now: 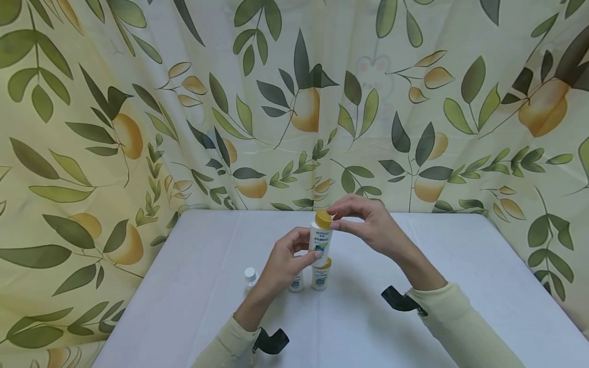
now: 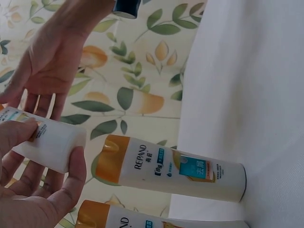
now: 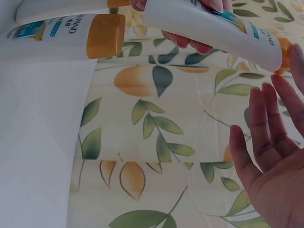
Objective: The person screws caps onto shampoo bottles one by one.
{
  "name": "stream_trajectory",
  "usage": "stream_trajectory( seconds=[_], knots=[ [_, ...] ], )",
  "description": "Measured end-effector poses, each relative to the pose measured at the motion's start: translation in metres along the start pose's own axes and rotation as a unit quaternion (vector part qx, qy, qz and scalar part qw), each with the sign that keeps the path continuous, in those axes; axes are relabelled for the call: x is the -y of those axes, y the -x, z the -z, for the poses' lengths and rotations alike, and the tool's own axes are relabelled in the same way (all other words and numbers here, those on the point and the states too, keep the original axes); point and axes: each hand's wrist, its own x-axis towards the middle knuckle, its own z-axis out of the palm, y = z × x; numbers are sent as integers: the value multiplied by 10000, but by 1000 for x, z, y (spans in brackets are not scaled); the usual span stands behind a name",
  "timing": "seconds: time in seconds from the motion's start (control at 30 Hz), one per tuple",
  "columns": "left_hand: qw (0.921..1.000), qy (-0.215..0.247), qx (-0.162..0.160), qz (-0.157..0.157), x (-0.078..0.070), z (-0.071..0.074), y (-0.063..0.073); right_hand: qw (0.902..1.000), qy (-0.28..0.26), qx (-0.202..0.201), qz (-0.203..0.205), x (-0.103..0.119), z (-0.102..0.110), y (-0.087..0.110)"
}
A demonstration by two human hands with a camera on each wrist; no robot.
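A white shampoo bottle (image 1: pixel 320 240) with a yellow cap (image 1: pixel 323 219) is held above the table, slightly tilted. My left hand (image 1: pixel 287 260) grips its body, thumb across the front label. At the cap, my right hand (image 1: pixel 363 220) pinches with thumb and index finger; the other fingers are spread in the right wrist view. Below stands a second shampoo bottle (image 2: pixel 183 168) of the same kind, upright on the table. Beside it is a third shampoo bottle (image 1: pixel 296 282), partly hidden behind my left hand.
A small bottle with a white cap (image 1: pixel 250 275) stands left of my left wrist, partly covered by it. The table (image 1: pixel 198 286) has a white cloth. A curtain (image 1: pixel 294 168) printed with leaves and fruit hangs behind the far edge.
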Motion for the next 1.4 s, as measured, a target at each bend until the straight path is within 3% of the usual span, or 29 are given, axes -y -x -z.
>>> stream_trajectory(
  seconds=[0.63, 1.4],
  knots=[
    [9999, 64, 48, -145, 2, -4, -2, 9999, -54, 7, -141, 2, -6, -2],
    [9998, -31, -152, 96, -1, -1, -1, 10000, 8, -30, 32, 2, 0, 1]
  ],
)
